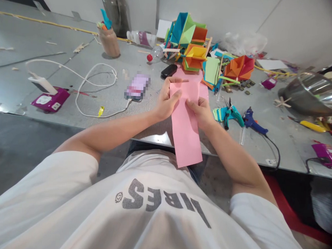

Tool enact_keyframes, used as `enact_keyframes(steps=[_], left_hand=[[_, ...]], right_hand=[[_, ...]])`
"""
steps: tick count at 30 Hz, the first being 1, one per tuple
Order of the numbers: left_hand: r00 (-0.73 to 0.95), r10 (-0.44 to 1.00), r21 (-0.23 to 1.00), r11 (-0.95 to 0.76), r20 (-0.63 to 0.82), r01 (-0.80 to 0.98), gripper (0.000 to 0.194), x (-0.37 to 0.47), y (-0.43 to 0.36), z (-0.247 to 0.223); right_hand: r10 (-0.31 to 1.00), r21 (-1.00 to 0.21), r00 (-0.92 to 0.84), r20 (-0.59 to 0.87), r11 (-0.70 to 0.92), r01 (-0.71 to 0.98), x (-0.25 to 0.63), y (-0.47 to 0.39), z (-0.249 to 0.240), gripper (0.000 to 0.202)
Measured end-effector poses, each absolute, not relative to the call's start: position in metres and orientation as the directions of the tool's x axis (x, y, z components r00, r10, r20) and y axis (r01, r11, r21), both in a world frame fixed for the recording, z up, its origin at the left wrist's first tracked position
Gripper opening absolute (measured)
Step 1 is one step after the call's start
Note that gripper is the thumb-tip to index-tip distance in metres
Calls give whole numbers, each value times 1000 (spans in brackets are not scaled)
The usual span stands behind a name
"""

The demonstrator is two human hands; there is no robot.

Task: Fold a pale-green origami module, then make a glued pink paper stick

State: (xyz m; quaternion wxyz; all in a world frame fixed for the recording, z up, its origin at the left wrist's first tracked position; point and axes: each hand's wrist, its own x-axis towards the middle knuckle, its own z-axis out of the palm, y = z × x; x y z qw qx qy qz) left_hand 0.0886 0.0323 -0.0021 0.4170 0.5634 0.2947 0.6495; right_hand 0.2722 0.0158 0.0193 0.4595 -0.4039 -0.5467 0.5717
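Note:
A long pink paper strip [186, 129] hangs from both hands over the table's front edge. My left hand [168, 100] grips its upper left side, thumb on top of the paper. On the right side, my right hand [201, 110] pinches the strip between thumb and fingers. More pink paper [203, 90] lies on the table behind the strip, partly hidden by it. Just beyond the hands rest a black oval case [168, 71] and folded coloured paper shapes [195, 58].
A phone [137, 86] on a white cable and a purple power block [51, 99] lie left. To the right are teal pliers [234, 114], a blue glue gun [254, 121] and a metal bowl [313, 94]. A jar [109, 43] stands at the back left.

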Motion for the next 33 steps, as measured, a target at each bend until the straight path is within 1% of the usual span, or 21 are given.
enact_keyframes(steps=[3,6,9,11,16,21,23,26,33], left_hand=[[-42,866,836,-492,498,-243,49,87,35,0],[-12,876,839,-467,483,-279,53,82,39,4],[23,868,827,-465,496,-316,61,79,39,9],[27,857,813,-477,514,-332,63,80,39,13],[61,848,807,-475,526,-350,67,81,40,16],[105,833,796,-472,544,-379,64,79,42,16],[110,837,799,-461,536,-385,61,78,41,17],[117,842,799,-444,527,-405,58,78,39,18],[150,828,793,-441,540,-420,54,79,38,20]], right_hand=[[979,-993,-192,75,56,-101,276,18,23,67],[983,-991,-168,78,58,-123,278,20,29,65],[978,-988,-191,79,51,-149,279,19,34,63],[973,-986,-216,80,46,-160,281,19,36,60],[972,-992,-233,35,6,-124,289,23,39,56],[962,-991,-274,10,-27,-132,293,24,40,47],[957,-992,-291,-6,-42,-119,293,24,40,49],[947,-993,-321,-28,-63,-98,292,23,40,57],[939,-994,-344,-12,-50,-102,292,21,40,67]])
